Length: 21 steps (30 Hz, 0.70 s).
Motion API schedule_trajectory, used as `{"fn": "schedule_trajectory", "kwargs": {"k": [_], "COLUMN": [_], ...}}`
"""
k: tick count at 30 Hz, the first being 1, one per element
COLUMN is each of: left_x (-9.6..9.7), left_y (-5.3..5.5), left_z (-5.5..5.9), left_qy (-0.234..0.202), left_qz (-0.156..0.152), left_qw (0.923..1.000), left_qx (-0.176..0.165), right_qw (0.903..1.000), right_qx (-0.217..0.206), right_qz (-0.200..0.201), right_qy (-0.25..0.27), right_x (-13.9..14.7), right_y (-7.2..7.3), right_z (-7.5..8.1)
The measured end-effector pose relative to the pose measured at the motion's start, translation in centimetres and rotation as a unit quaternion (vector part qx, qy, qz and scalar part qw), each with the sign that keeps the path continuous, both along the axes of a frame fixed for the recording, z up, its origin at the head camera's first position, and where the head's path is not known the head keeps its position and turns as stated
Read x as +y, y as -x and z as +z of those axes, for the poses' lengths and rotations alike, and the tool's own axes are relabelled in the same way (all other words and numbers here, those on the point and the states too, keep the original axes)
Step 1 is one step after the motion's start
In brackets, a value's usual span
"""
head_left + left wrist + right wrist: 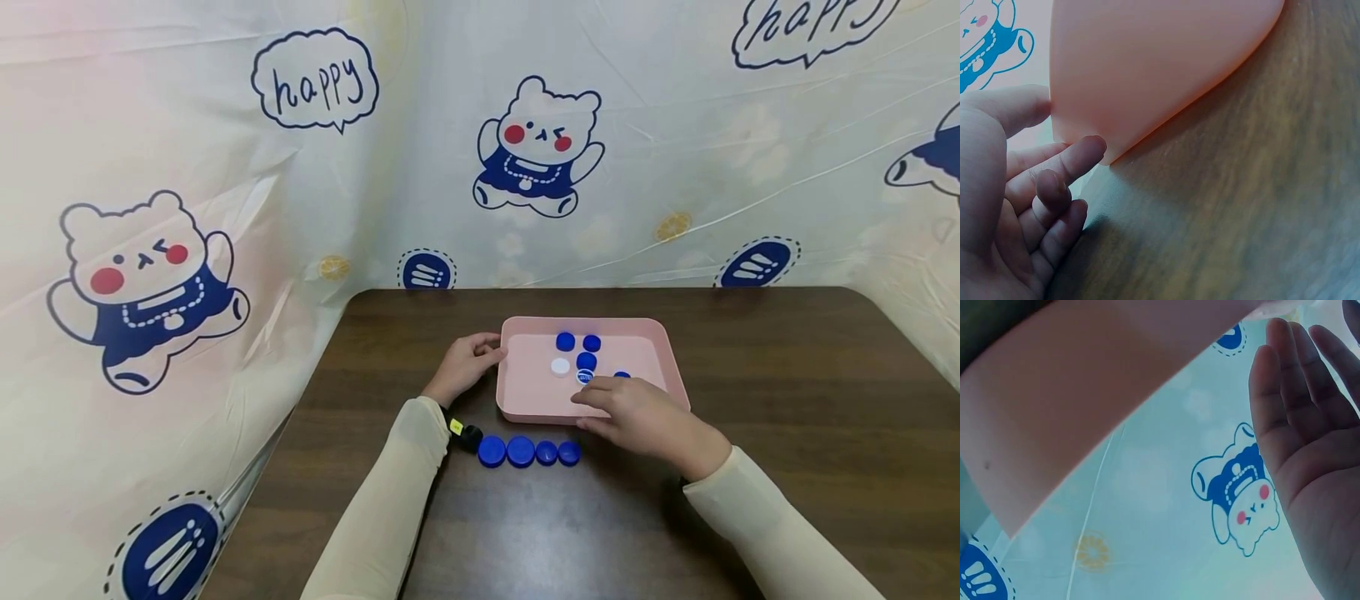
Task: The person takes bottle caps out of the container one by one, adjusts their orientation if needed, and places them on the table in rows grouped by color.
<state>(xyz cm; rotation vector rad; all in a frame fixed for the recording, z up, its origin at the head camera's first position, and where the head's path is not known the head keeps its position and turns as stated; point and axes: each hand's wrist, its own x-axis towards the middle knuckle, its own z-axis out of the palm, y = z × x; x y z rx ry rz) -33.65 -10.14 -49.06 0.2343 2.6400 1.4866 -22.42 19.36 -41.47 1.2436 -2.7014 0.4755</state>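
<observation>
A pink tray (525, 392) lies on the table, holding several round plastic caps. Among them are blue caps (565, 342), a white cap (560, 367) and a blue-and-white printed cap (585, 377). My left hand (467, 367) touches the tray's left side; in the left wrist view its thumb meets the tray's edge and a fingertip lies against the outer wall (1160, 62). Over the tray's front right reaches my right hand (633, 417), fingertips just in front of the printed cap. It partly hides another blue cap (622, 375). The right wrist view shows its fingers (1297, 375) nearly straight.
In front of the tray, several blue caps (521, 452) form a row on the brown table (780, 400), larger ones at left. A black wrist device (470, 437) with a yellow label sits beside the row. Printed cloth (645, 167) hangs behind the table.
</observation>
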Motion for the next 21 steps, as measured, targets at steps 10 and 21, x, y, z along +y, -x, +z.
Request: {"fn": "schedule_trajectory", "kwargs": {"k": [10, 21], "left_x": [0.2, 0.1], "left_y": [-0.1, 0.0], "left_z": [0.0, -0.1], "left_qy": [0.004, 0.002], "left_qz": [0.000, 0.000], "left_qw": [1.0000, 1.0000], "left_qx": [0.005, -0.004], "right_qw": [0.9991, 0.9960], "right_qx": [-0.013, -0.041], "right_qz": [-0.040, -0.077], "right_qy": [0.007, 0.019], "right_x": [1.3, 1.7], "right_y": [1.7, 2.9], "right_z": [-0.6, -0.7]}}
